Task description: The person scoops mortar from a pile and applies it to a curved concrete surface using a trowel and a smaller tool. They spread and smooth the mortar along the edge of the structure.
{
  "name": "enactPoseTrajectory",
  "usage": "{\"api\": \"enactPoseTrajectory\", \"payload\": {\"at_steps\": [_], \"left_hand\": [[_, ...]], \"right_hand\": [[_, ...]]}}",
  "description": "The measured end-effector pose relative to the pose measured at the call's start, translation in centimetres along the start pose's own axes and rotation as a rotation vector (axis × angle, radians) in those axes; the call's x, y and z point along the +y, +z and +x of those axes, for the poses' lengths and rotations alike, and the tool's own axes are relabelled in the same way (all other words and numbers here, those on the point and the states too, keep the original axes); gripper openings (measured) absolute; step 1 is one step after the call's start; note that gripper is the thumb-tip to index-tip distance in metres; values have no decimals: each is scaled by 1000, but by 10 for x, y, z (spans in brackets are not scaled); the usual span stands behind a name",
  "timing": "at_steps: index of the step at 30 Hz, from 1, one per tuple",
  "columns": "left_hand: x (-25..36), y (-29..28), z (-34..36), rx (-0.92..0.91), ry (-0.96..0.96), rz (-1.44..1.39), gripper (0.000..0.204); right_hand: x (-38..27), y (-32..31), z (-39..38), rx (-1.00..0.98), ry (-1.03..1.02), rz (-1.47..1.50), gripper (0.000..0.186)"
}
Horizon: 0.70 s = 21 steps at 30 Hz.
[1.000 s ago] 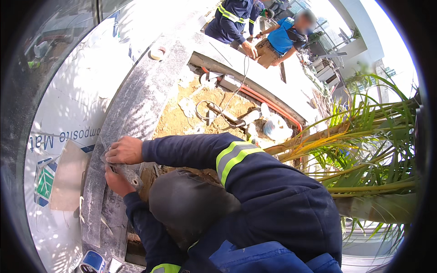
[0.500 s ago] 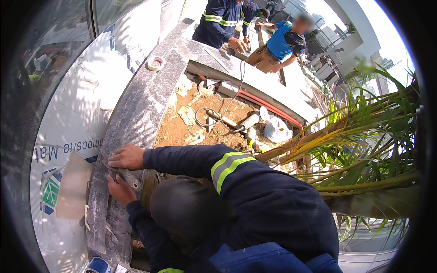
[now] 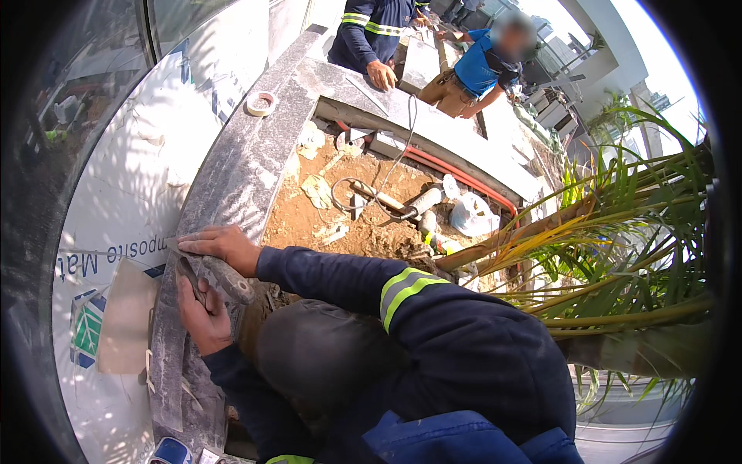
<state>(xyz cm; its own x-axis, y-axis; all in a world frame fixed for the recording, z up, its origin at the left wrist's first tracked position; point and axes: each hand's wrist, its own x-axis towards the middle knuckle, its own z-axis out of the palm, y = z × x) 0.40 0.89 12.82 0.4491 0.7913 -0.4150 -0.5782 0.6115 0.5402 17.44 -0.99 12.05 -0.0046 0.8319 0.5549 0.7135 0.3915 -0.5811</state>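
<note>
My right hand (image 3: 224, 246) reaches in from the right, its fingers stretched together over the speckled grey stone slab (image 3: 232, 166). Beneath its palm, a dusty grey tool handle (image 3: 229, 280) with a hole in its rounded end sticks out; the tool's other end is hidden. Just below, my left hand (image 3: 207, 319) is palm up, with its thumb and fingers round a thin dark flat piece (image 3: 189, 272). That piece lies close to the grey handle, and I cannot tell whether they touch. My dark sleeves carry reflective bands.
A tape roll (image 3: 261, 104) sits farther along the slab. Soil (image 3: 301, 220) fills the bed, with a corded power tool (image 3: 421, 205), a plastic bag (image 3: 471, 215) and orange pipes (image 3: 456, 176). Palm stems (image 3: 618, 317) crowd the right. Co-workers (image 3: 479, 69) stand beyond; a blue can (image 3: 170, 450) is near.
My right hand has shifted slightly up and right, and the grey handle has moved with it. My left hand has turned more palm up, showing the dark piece. A co-worker's hand has moved left.
</note>
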Motion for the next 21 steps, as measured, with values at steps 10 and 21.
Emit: {"api": "enactPoseTrajectory", "payload": {"at_steps": [10, 21], "left_hand": [[12, 21, -13, -25, 90, -47, 28], [18, -2, 5, -43, 43, -106, 34]], "right_hand": [[6, -10, 17, 53, -29, 86, 48], [-7, -23, 27, 106, -178, 177, 47]]}}
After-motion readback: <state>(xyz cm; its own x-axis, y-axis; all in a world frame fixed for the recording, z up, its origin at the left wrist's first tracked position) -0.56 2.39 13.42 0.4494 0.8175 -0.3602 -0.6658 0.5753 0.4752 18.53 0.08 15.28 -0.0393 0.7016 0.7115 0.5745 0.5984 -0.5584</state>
